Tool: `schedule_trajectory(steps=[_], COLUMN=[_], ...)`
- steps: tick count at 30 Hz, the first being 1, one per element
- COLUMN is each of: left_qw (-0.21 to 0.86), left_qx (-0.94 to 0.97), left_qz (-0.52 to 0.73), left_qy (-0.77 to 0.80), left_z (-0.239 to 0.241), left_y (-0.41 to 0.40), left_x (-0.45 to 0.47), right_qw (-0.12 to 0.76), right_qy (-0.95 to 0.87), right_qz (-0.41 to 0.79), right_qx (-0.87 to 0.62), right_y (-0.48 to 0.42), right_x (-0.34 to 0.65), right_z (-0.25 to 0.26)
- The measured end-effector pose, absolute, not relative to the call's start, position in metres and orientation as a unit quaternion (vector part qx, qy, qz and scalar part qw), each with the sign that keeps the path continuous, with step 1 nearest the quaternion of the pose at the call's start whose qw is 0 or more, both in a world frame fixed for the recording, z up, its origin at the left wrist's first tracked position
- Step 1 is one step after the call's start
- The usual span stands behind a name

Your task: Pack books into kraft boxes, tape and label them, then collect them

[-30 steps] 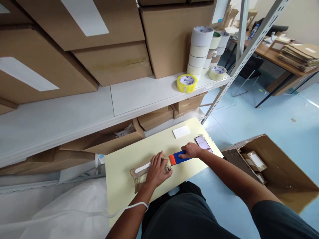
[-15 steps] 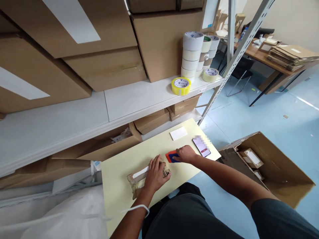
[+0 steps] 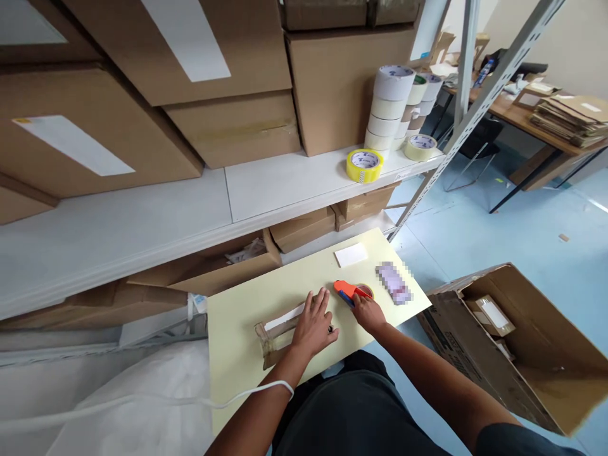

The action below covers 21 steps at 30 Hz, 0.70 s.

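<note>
A small taped cardboard package (image 3: pixel 280 332) with a white label lies on the pale yellow table (image 3: pixel 237 361). My left hand (image 3: pixel 315 323) rests flat on its right end, fingers spread. My right hand (image 3: pixel 367 311) is closed round the blue handle of an orange tape dispenser (image 3: pixel 350 291), which sits on the table just right of the package. A phone (image 3: pixel 393 283) lies to the right of the dispenser, and a white card (image 3: pixel 351 254) lies behind it.
A white shelf (image 3: pixel 142 221) carries large cardboard boxes, a yellow tape roll (image 3: pixel 364 164) and stacked tape rolls (image 3: pixel 387 104). An open cardboard box (image 3: pixel 513 342) stands on the blue floor at right. A desk with flat cardboard (image 3: pixel 565 117) is far right.
My right hand drew the tape dispenser away from the package's end and turned it, so its orange head now points away. My left hand stayed on the package, fingers more spread.
</note>
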<state>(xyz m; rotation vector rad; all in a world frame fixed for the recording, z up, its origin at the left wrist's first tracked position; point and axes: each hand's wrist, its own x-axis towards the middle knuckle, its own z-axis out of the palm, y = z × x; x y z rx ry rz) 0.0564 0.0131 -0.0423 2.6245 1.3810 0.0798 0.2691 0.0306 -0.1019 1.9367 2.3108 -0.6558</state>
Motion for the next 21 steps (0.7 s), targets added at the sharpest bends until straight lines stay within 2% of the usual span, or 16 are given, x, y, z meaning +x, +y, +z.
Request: schedule_trajectory(steps=[3,5,7,9,13,17,21], left_qw=[0.096,0.100,0.097,0.086,0.091,0.206,0.226], left_qx=[0.877,0.869,0.843,0.792,0.620,0.504,0.468], left_qz=[0.035,0.059,0.097,0.146,0.234,0.205,0.207], left_qy=[0.469,0.482,0.520,0.587,0.744,0.814,0.829], left_z=[-0.040,-0.036,-0.034,-0.036,-0.063,-0.095,-0.104], left_y=[0.010,0.006,-0.001,-0.009,-0.032,-0.059,-0.068], left_x=[0.054,0.041,0.019,-0.011,-0.066,-0.081,-0.072], right_qw=[-0.112,-0.214,-0.258,-0.266,-0.268,-0.273,-0.274], right_qy=[0.732,0.719,0.712,0.709,0.709,0.705,0.693], right_qz=[-0.223,-0.274,-0.340,-0.382,-0.393,-0.399,-0.409], right_qx=[0.634,0.602,0.557,0.529,0.520,0.519,0.527], right_y=[0.020,0.011,0.001,-0.010,-0.029,-0.039,-0.040], right_x=[0.265,0.255,0.239,0.219,0.187,0.176,0.172], right_z=[-0.089,-0.075,-0.064,-0.058,-0.066,-0.080,-0.085])
